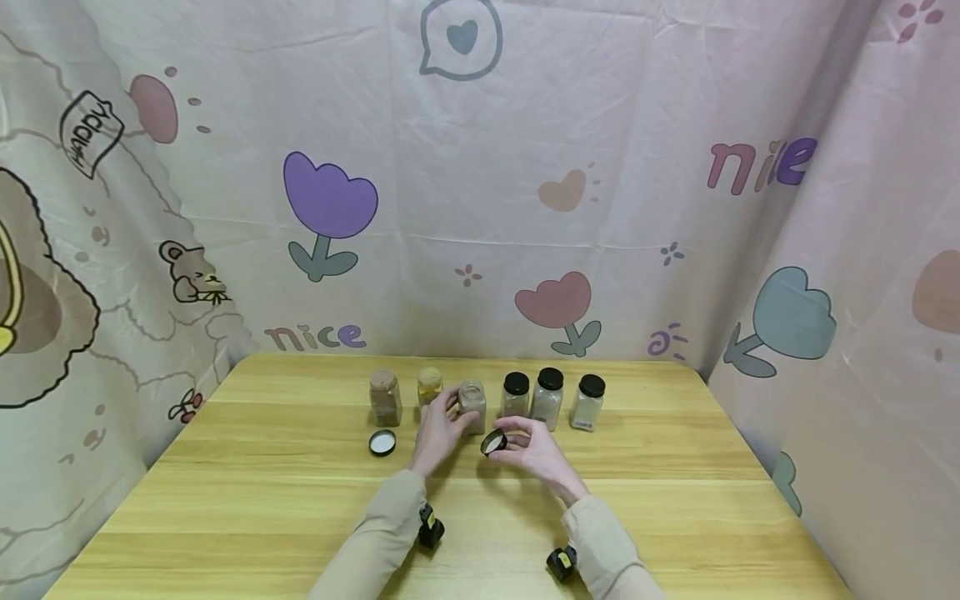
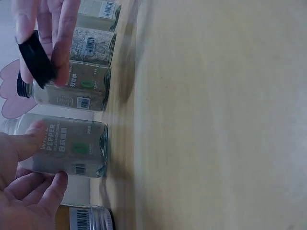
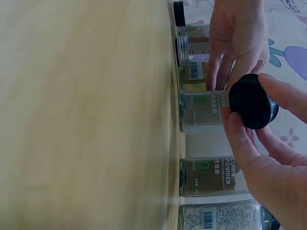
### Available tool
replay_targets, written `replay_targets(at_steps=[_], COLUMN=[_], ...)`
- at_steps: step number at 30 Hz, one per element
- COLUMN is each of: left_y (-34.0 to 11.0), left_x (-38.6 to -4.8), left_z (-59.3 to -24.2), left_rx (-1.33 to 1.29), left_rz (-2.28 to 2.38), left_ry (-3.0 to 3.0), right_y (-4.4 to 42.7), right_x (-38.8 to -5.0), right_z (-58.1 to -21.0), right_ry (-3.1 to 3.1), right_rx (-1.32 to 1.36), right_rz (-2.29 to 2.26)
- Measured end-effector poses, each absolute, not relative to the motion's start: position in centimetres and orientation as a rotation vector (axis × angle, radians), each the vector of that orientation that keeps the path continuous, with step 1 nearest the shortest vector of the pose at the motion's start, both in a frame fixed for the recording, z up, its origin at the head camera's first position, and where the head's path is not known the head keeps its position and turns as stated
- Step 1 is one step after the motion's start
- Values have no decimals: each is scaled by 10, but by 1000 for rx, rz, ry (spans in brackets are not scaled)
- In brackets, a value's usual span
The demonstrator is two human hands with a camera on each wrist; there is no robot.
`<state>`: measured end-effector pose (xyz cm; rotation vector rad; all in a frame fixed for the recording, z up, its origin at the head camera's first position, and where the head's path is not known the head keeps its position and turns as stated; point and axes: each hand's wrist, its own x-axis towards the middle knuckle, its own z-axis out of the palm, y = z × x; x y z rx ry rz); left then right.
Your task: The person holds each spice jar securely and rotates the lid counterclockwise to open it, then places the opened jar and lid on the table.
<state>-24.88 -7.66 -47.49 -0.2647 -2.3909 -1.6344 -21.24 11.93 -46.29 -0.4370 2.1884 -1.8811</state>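
Place: we take it for a cloth-screened nook, home or studio we cannot tell | Surround: we see cloth (image 1: pixel 465 200) printed with tulips (image 1: pixel 330 200) and a bear (image 1: pixel 192 273), hung at back and both sides | Furniture: one wood-grain bench (image 1: pixel 255 508) | Goods: spice jars (image 1: pixel 587 410), kitchen fare

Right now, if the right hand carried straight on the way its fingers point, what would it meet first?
The right hand would probably meet the left hand, which holds the uncapped jar; depth is unclear.
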Motion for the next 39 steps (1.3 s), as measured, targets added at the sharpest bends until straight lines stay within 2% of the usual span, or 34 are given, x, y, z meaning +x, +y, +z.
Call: replay_targets(at_steps=[11, 24, 39], left_y=[-74, -74, -83], left_x=[-254, -255, -239], left_z=[-470, -469, -468], left_rx=[-224, -35, -145], left_rz=[-1432, -1277, -1382], left_ry=[-2520, -2619, -2477], right_y=[112, 101, 87], right_x=[-221, -229, -241], right_z=[-466, -465, -468], right_ry=[2302, 2373, 2410], right_rx=[-484, -488, -436], right_rz=[-1747, -1642, -1535])
